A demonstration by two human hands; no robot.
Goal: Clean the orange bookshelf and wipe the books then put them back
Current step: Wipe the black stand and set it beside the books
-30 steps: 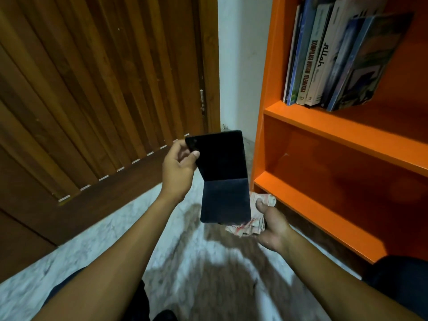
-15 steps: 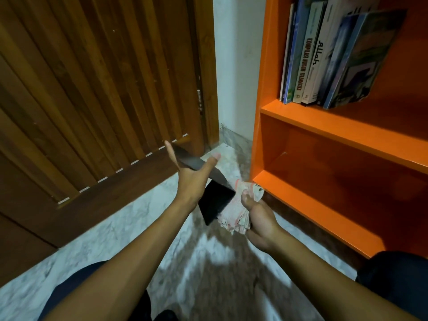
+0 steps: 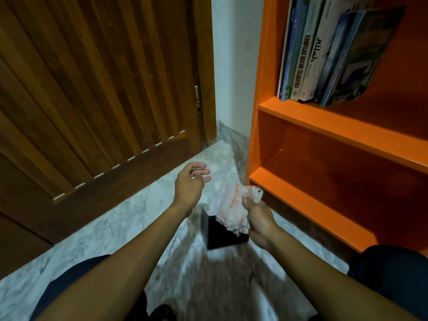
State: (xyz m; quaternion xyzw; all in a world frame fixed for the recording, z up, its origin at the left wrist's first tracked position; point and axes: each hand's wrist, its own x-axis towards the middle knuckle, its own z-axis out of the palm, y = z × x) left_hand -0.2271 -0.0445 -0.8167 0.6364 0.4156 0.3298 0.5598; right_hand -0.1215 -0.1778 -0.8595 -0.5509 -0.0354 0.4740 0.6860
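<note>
An orange bookshelf (image 3: 324,126) fills the right side. Several books (image 3: 324,56) lean on its upper shelf; the lower shelf below them is bare. My right hand (image 3: 259,218) is closed around a white and orange cloth (image 3: 234,205) just in front of the shelf's bottom edge. A black folded book (image 3: 220,235) lies on the marble floor under the cloth, partly hidden by it and blurred. My left hand (image 3: 191,185) hovers above and left of the black book, fingers loosely curled and apart, holding nothing.
A brown slatted wooden door (image 3: 92,89) stands at the left, close to the shelf, with a strip of white wall (image 3: 231,66) between them. The grey marble floor (image 3: 104,230) spreads below. My dark-clothed knees sit at the lower left and right.
My left hand held the black book up, swung it downward and let it go; it now lies on the floor. My right hand kept the cloth.
</note>
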